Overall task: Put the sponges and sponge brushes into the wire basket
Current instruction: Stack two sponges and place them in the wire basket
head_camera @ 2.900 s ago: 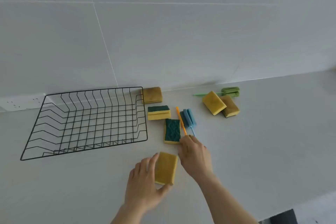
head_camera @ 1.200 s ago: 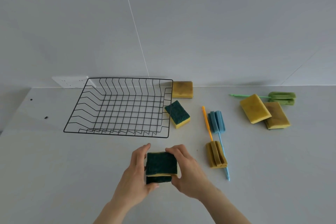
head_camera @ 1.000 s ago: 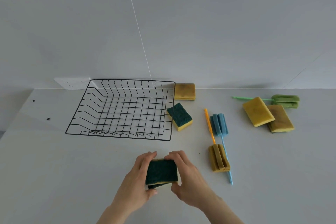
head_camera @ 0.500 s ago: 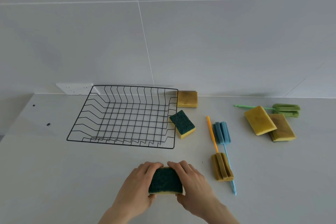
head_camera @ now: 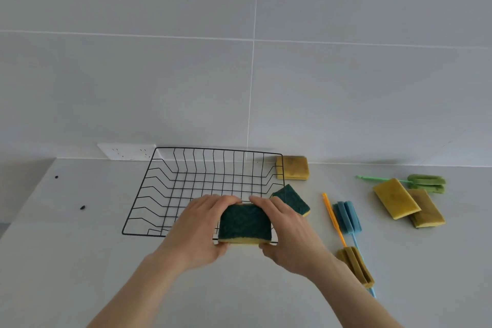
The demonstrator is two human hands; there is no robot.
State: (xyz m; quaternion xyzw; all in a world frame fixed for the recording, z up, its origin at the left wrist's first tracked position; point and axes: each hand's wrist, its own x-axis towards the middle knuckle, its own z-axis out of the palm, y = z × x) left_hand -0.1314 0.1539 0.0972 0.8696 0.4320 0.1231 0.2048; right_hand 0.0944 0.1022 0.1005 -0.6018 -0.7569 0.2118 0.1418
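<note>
Green-topped sponge stack (head_camera: pixel 244 224): gripped between left hand (head_camera: pixel 198 231) and right hand (head_camera: pixel 286 234), fingers closed on its sides, held over the near rim of the wire basket (head_camera: pixel 186 181). Remaining sponges and sponge brushes are laid on the counter (head_camera: pixel 80 261), right of the basket.

The wire basket (head_camera: pixel 186 181) is thin black metal. The sponge (head_camera: pixel 244 222) in the hands has a rough dark green top and soft yellow foam below. The blue brush (head_camera: pixel 347 217) is soft foam on a smooth plastic stick. The counter (head_camera: pixel 66 261) is smooth and matt. The wall tiles (head_camera: pixel 159 88) look smooth too.
</note>
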